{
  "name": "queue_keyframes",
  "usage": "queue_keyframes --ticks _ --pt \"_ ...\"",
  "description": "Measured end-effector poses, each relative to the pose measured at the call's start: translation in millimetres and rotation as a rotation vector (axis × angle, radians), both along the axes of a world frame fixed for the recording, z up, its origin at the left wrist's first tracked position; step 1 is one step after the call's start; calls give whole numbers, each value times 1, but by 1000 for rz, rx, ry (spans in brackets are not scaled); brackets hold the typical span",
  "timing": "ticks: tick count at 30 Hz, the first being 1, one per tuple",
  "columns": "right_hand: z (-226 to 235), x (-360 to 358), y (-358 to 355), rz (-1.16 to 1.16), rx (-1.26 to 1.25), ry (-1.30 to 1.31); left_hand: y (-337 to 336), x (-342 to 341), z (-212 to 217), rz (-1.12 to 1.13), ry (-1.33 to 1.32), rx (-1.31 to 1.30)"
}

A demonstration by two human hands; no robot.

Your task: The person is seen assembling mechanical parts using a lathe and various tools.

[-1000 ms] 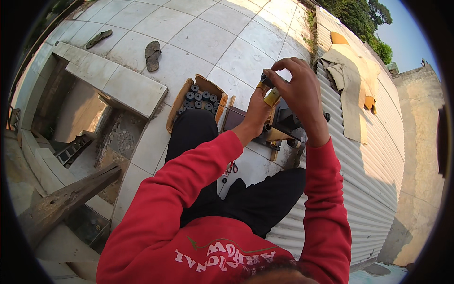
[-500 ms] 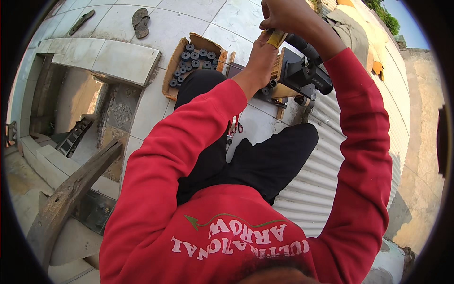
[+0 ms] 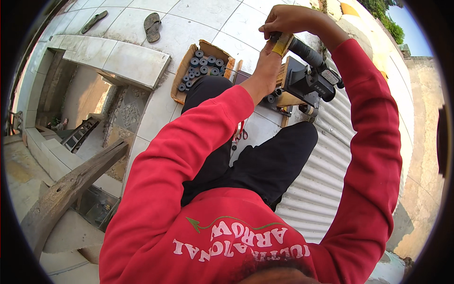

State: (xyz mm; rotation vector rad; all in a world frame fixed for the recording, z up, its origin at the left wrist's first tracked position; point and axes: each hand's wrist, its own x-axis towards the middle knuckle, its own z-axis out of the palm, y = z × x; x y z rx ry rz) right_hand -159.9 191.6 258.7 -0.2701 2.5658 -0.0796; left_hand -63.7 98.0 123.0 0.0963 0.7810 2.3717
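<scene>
Ahead of me, my left hand point(image 3: 268, 66) is closed, its fingers mostly hidden at a yellow band point(image 3: 282, 45). Whether the band is on the fingers or on a held piece I cannot tell. Just above it, my right hand point(image 3: 287, 19) bends down from the wrist with curled fingers. A small dark round end point(image 3: 275, 36) shows beneath those fingers; its kind is unclear. Right of the band, a ribbed black cylinder point(image 3: 306, 52) slants toward a black machine point(image 3: 312, 86) on a wooden base. A few dark rolls point(image 3: 270, 98) lie beside the base.
A cardboard box point(image 3: 178, 93) holding several dark hollow rolls point(image 3: 203, 62) stands left of the machine. Red-handled scissors point(image 3: 244, 134) lie between my legs. Corrugated sheeting point(image 3: 326, 165) runs along my right. A wooden beam point(image 3: 71, 189), a sunken opening and two sandals point(image 3: 152, 27) are leftward.
The view has shifted, so the box and machine appear lower and farther right. My right hand has come down a little over the left, and a dark round end shows under its fingers.
</scene>
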Motion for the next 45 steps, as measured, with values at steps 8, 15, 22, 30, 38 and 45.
queue_keyframes --ticks 8,15,22,30,38,45 --pt "12 10 -30 14 18 51 -8 -2 1 18 -58 -36" --pt "11 13 -29 55 37 197 -7 -2 4 -28 -97 -14" --pt "2 21 -22 128 141 439 -10 -3 7 -48 -52 86" --pt "3 17 -22 43 -35 259 -6 -5 2 -53 -51 -14" --pt "1 16 -12 39 27 205 -5 -2 2 -21 -28 -11" --pt "-1 14 -12 85 12 241 -7 -3 2 -26 -63 -30"
